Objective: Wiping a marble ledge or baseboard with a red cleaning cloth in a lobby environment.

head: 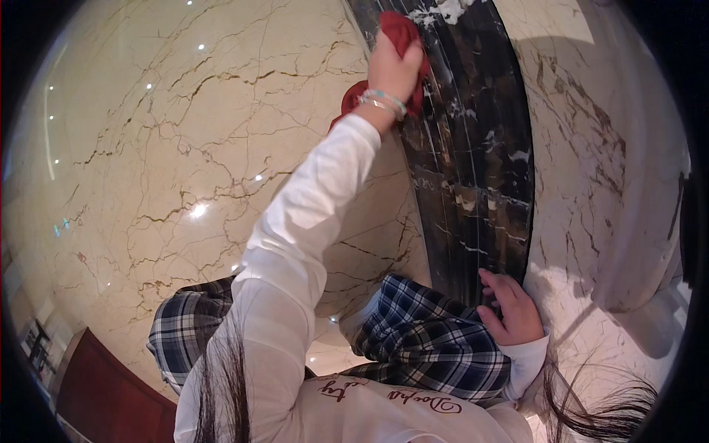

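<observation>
My left hand (394, 69) reaches far forward and grips a crumpled red cloth (400, 32). The cloth lies against the near-side edge of a dark marble band (471, 138), and part of it trails out behind my wrist. Bracelets circle that wrist. Close to my plaid-covered right knee (432, 338), my right hand (512, 310) holds nothing, its fingers apart over the lower end of the band. Whether its fingertips touch the stone, I cannot tell. White patches (446, 11) mark the band's far end; veining or residue cannot be told apart.
Glossy cream marble flooring (221, 127) with brown veins spreads on the left and reflects small lights. Pale veined marble (576, 166) borders the band on the right. A reddish-brown wooden piece (111, 393) stands at lower left. Strands of long hair (227, 382) hang into view.
</observation>
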### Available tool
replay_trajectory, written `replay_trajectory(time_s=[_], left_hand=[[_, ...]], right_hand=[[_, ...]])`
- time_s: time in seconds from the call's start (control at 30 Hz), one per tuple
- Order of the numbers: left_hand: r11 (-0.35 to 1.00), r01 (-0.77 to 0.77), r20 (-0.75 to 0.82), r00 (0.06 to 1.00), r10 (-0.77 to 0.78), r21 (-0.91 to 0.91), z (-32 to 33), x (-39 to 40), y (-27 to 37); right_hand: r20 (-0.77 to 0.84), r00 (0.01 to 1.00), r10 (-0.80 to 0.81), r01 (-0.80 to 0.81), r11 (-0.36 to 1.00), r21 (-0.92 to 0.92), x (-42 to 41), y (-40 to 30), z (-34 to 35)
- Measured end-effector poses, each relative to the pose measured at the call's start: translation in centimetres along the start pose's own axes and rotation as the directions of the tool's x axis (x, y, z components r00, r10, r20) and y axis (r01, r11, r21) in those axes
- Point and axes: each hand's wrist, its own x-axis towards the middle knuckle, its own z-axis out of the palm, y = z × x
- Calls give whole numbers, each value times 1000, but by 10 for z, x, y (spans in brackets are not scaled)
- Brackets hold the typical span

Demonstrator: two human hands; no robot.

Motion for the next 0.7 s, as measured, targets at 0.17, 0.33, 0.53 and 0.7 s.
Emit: replay_trajectory(time_s=[0.17,0.33,0.53,0.7], left_hand=[[997,-3,23,1000,1,77,-6,58,8],[978,81,-34,997,-76,192,-12,107,20],[980,46,-51,998,-37,194,-31,141,63],[968,40,-29,999,-34,247,-42,145,165]], right_hand=[[-24,997,79,-74,983,168,-2,-1,3],[-4,995,99,-88,902,423,0,-4,-2],[-168,986,-8,88,876,474,-19,0,3],[-403,915,36,47,980,193,-51,-46,-13]])
